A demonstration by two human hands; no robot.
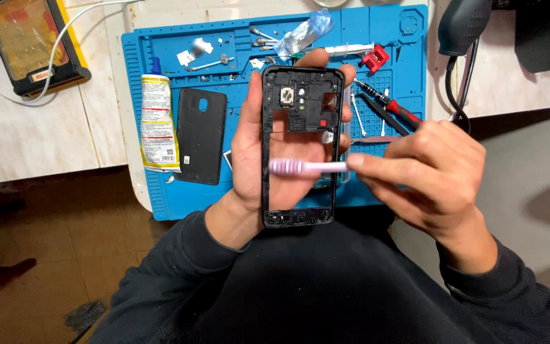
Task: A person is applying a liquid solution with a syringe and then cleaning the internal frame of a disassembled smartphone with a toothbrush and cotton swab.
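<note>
Left hand [249, 153] grips stripped phone frame [300, 146] upright above blue mat [160, 191]; right hand [434, 172] fingers pinch pink brush [303, 167] across it. Back cover [200, 136] already off, on mat. Cleaning looks midway; reassembly remains.

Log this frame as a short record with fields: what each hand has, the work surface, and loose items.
left hand: holds black phone frame upright, open middle showing the palm
right hand: holds pink toothbrush across the frame
surface: blue repair mat on a pale tiled counter
loose items: black back cover, yellow-white glue tube, red-handled screwdriver, small red tool
</note>
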